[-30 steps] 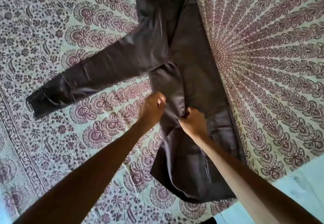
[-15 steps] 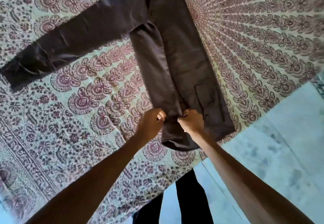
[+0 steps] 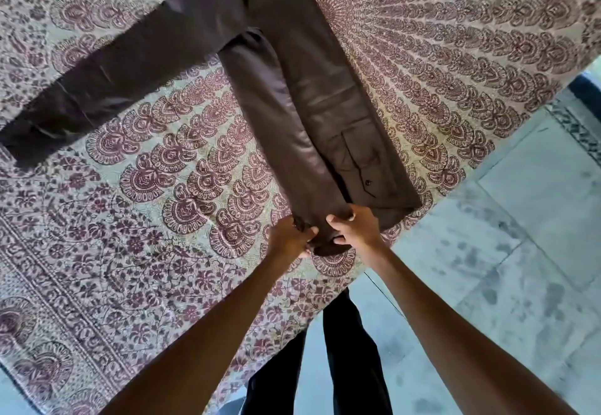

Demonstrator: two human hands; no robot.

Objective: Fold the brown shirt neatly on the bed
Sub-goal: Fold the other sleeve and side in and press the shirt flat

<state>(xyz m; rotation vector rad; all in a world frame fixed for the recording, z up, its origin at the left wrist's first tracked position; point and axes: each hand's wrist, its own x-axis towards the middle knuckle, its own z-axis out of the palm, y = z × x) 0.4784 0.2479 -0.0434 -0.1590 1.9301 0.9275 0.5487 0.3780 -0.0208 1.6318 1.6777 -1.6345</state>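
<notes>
You're pinching the folded sleeve's cuff [image 3: 320, 239] with left hand [image 3: 291, 239] and right hand [image 3: 354, 227], both clamped, aligning it along the brown shirt [image 3: 312, 89] on the bed [image 3: 130, 203].

shirt [image 3: 312, 96]: plain dark brown, slight sheen, dark button on the pocket
bed [image 3: 136, 193]: cream sheet printed with maroon paisley, floral borders and a radiating fan motif
floor [image 3: 507, 252]: pale grey-blue tiles, mottled darker
trousers [image 3: 344, 362]: black
</notes>
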